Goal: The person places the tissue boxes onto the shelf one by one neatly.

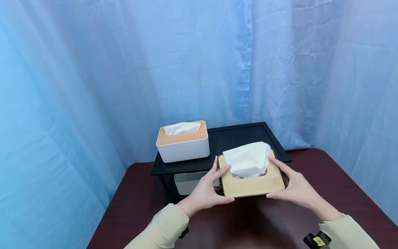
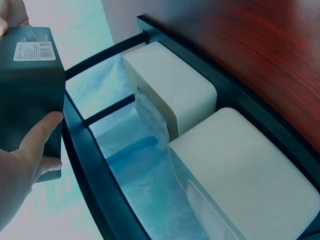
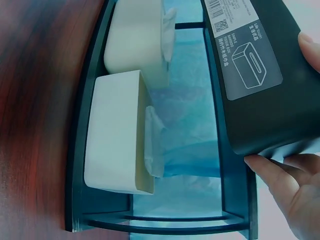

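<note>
A black tissue box with a light bamboo lid [image 1: 245, 186] is held up by both hands in front of the black rack, a white tissue [image 1: 248, 160] sticking out of its slot. My left hand [image 1: 206, 190] grips its left side, thumb at the near edge and fingers along the side and lid. On the opposite side, my right hand [image 1: 298, 190] holds it the same way. The wrist views show its dark underside [image 2: 27, 85] with a printed label [image 3: 250, 60], raised above the rack's top level.
A two-level black rack [image 1: 236, 136] stands on the dark red table [image 1: 136, 207]. On its top left is a white tissue box [image 1: 183, 151] with an orange-tan lid. Two white tissue boxes sit on the lower level, one nearer [image 3: 112, 132]. Blue curtains [image 1: 199, 62] surround the table.
</note>
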A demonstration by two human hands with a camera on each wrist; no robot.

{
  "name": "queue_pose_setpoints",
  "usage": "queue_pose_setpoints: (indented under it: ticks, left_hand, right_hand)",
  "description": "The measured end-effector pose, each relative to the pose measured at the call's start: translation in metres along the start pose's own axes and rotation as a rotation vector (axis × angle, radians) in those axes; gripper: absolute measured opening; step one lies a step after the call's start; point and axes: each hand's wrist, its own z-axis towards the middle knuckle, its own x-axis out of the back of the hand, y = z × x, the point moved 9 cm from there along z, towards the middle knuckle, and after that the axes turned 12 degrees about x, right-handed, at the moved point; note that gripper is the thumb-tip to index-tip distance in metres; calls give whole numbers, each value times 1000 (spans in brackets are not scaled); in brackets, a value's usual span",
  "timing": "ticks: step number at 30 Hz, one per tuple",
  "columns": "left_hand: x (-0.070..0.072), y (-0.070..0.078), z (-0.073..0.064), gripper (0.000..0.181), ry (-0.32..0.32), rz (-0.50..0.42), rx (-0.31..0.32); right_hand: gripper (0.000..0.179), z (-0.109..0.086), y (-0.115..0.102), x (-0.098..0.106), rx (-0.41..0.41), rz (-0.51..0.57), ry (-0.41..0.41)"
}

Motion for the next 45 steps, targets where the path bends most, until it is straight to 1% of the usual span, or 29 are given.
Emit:
queue_pose_setpoints:
  ticks: [4, 6, 10, 13, 16, 19, 21, 23, 27, 29, 32, 34, 36, 38, 45]
  left_hand:
    - [3, -4, 4, 87, 1, -19, 19]
    - [4, -4, 6, 87, 4, -28, 24]
    - [6, -2, 9, 87, -3, -36, 41]
    - [11, 1, 14, 86, -6, -11, 77]
    - [19, 5, 22, 85, -2, 42, 128]
    - [27, 7, 30, 82, -7, 83, 183]
    - [31, 8, 36, 80, -17, 96, 218]
    - [35, 8, 41, 78, -26, 122, 248]
    - [42, 7, 53, 76, -58, 142, 293]
    - [44, 8, 58, 75, -80, 121, 309]
    - [46, 7, 65, 73, -109, 48, 334]
    - [46, 6, 69, 72, -121, -10, 348]
    - [47, 6, 71, 70, -116, -52, 359]
    - [48, 5, 74, 69, -96, -75, 361]
    - [53, 4, 83, 64, 21, -85, 333]
  right_hand:
    - [104, 3, 6, -5, -6, 18, -11]
    - [105, 5, 8, -6, -12, 10, -21]
    - [105, 9, 10, -3, -56, -22, -66]
    - [105, 17, 10, 3, -96, -47, -119]
    - [104, 28, 10, 8, -131, -35, -186]
    - [101, 39, 13, 9, -179, 48, -256]
    - [100, 46, 15, 7, -210, 126, -300]
    - [100, 52, 19, 5, -258, 214, -340]
    - [100, 62, 25, -1, -355, 338, -385]
    - [100, 66, 27, -2, -387, 375, -389]
    - [100, 72, 28, -3, -414, 417, -392]
    - [99, 75, 30, -2, -423, 426, -398]
    - [98, 78, 32, -2, -432, 427, -403]
    - [98, 81, 34, -2, -445, 416, -403]
    - [100, 93, 43, -2, -493, 383, -396]
